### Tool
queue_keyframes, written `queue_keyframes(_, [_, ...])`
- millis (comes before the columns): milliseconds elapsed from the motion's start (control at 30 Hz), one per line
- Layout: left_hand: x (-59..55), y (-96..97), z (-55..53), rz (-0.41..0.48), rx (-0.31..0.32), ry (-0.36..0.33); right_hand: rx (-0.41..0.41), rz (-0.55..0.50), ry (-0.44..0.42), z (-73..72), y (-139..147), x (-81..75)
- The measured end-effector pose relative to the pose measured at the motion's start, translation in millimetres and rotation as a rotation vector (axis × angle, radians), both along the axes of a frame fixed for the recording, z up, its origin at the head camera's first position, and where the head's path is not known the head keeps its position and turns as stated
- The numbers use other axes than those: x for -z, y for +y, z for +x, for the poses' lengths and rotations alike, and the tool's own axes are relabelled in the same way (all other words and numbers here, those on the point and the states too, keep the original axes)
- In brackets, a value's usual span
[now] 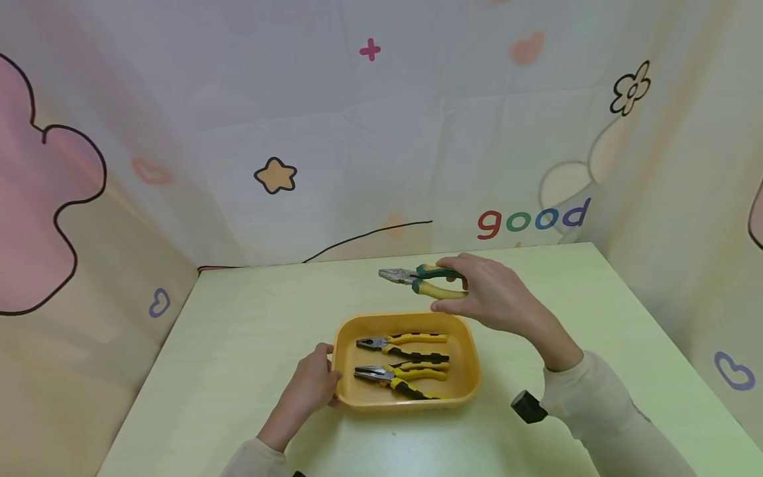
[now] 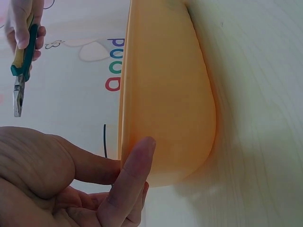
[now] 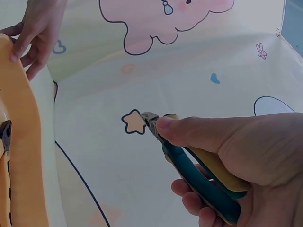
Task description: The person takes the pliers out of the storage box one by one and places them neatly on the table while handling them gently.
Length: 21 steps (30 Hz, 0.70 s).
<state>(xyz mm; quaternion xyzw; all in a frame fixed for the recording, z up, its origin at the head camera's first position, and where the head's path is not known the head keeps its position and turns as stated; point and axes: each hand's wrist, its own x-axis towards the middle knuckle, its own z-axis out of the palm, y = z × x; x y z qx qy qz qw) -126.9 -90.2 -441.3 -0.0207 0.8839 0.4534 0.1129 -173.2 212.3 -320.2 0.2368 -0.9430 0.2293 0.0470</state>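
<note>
My right hand (image 1: 491, 295) grips a pair of pliers (image 1: 438, 281) by its green and yellow handles, up above the far right rim of a yellow tray (image 1: 467, 331). Their metal jaws point left. At the tray's left side my left hand (image 1: 310, 381) pinches the rim, fingers and thumb on either face of the wall in the left wrist view. Inside the tray lie combination pliers (image 1: 411, 338) with yellow and black handles. Nearer to me are more yellow and black pliers (image 1: 399, 377), overlapping at the handles, their noses also toward the left.
The tray stands on a pale green table (image 1: 238, 344). Behind the table's far edge hangs a printed cloth (image 1: 357, 132) with a star and the word "good"; cloth also borders both sides. A black block (image 1: 528, 407) is by the right sleeve (image 1: 596, 404).
</note>
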Motion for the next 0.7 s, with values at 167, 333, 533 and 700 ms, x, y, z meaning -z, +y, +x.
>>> queue_keyframes(167, [0.1, -0.1, 0.1, 0.003, -0.003, 0.002, 0.049, -0.011, 0.03, 2.4, -0.1, 1.2])
queue_keyframes(333, [-0.8, -0.4, 0.4, 0.01, -0.002, 0.004, 0.11, -0.022, 0.047, 5.0, -0.4, 2.1])
queue_keyframes(533, [-0.9, 0.1, 0.6, -0.002, -0.005, 0.002, 0.177, -0.035, 0.071, 8.4, 0.8, 3.1])
queue_keyframes(700, [0.1, 0.0, 0.2, -0.006, -0.001, 0.013, 0.221, -0.049, 0.076, 11.0, 2.3, 4.1])
